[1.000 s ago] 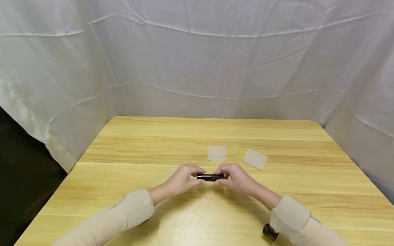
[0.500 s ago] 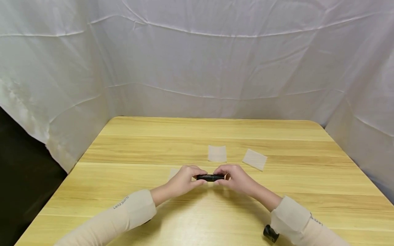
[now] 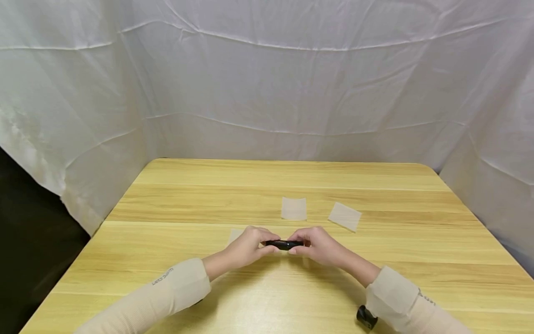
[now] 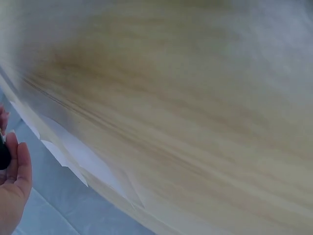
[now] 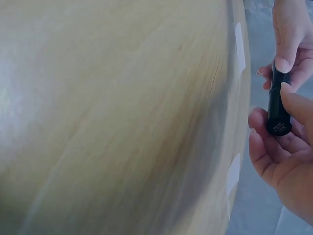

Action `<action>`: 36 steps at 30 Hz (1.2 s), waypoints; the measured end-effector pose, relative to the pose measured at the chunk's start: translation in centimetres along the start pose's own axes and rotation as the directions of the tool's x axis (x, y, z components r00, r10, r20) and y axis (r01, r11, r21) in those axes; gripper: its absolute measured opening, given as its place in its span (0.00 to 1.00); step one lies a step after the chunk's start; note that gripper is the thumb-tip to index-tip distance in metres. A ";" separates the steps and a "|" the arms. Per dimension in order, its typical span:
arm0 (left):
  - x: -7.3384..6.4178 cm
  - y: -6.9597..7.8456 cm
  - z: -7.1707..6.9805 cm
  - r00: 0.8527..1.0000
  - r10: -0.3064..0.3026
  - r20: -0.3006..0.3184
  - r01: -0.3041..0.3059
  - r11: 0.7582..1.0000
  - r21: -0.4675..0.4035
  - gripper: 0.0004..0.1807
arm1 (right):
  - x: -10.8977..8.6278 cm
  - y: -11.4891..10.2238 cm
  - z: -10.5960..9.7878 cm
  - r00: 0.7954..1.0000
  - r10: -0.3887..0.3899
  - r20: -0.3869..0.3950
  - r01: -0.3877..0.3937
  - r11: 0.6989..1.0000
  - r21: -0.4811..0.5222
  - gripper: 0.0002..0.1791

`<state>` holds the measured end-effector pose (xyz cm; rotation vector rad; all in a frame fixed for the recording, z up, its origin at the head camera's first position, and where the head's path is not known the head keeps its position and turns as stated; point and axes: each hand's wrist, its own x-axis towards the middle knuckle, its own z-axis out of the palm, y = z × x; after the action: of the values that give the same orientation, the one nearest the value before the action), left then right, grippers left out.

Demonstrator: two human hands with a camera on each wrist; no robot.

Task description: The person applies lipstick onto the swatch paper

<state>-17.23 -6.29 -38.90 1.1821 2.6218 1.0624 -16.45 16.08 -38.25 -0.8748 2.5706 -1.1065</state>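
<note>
Above the middle of the table both hands hold one slim black tube (image 3: 284, 244) by its two ends. The left hand (image 3: 247, 247) pinches its left part between thumb and fingers. On the right part, the right hand (image 3: 318, 246) grips in the same way. In the right wrist view the tube (image 5: 279, 106) shows a seam partway along and small pale print on its round end. Only a dark bit of the tube (image 4: 4, 155) appears at the edge of the left wrist view, by the left hand's fingers (image 4: 22, 169).
Two pale paper squares (image 3: 294, 208) lie on the wooden table (image 3: 267, 297) beyond the hands. Another pale piece (image 3: 235, 235) is partly hidden behind the left hand. A black wrist camera (image 3: 366, 317) sits under the right sleeve. A pale cloth (image 3: 267, 93) hangs behind the table.
The tube has dropped slightly and its two parts now look slightly angled at the seam. Its side lettering, visible before, is harder to see. Both hands keep their hold.
</note>
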 end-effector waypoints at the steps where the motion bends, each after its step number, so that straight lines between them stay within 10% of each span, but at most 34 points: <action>1: 0.0 0.0 0.0 1.000 0.002 0.009 -0.002 1.000 0.004 0.13 | 0.0 0.0 0.0 1.000 -0.005 0.008 0.005 1.000 0.003 0.09; 27: 0.2 1.0 -0.3 0.985 0.119 0.125 -0.106 0.989 -0.107 0.10 | -1.3 -0.3 -0.7 0.976 -0.155 0.153 0.158 0.987 -0.010 0.05; 36: -0.3 1.9 -0.6 0.993 0.098 0.059 -0.089 0.987 -0.135 0.10 | -1.7 -0.7 -1.7 0.960 -0.210 0.186 0.200 0.977 0.075 0.05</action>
<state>-16.04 -5.93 -37.36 1.2978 2.4270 1.1724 -15.43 17.71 -36.62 -1.1945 2.3221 -1.0803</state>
